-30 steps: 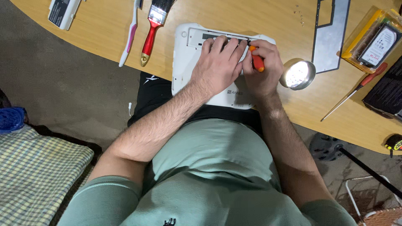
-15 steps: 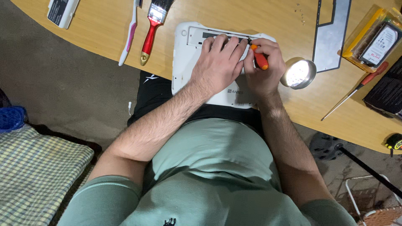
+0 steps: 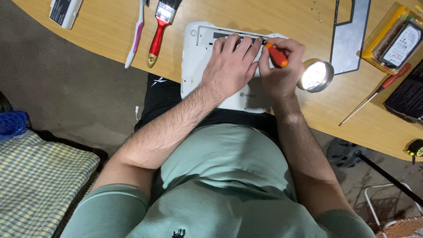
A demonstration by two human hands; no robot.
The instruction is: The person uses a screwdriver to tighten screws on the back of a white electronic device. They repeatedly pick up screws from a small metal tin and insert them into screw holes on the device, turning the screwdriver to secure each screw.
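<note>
A white laptop (image 3: 196,57) lies upside down at the near edge of a wooden table (image 3: 105,39), its bottom facing up. My left hand (image 3: 231,66) rests flat on it, fingers spread toward the dark slot along its far edge. My right hand (image 3: 282,66) grips a small screwdriver with an orange handle (image 3: 277,55), its tip pointing at the far edge of the laptop, right beside my left fingertips.
A lit round lamp (image 3: 316,76) sits just right of my right hand. On the table lie a red-handled paintbrush (image 3: 159,31), a toothbrush (image 3: 135,35), a long screwdriver (image 3: 374,94), a grey panel (image 3: 350,35), a yellow box (image 3: 396,39) and a white battery pack (image 3: 65,12).
The screwdriver handle has shifted slightly in my right hand; both hands stay on the laptop in nearly the same place.
</note>
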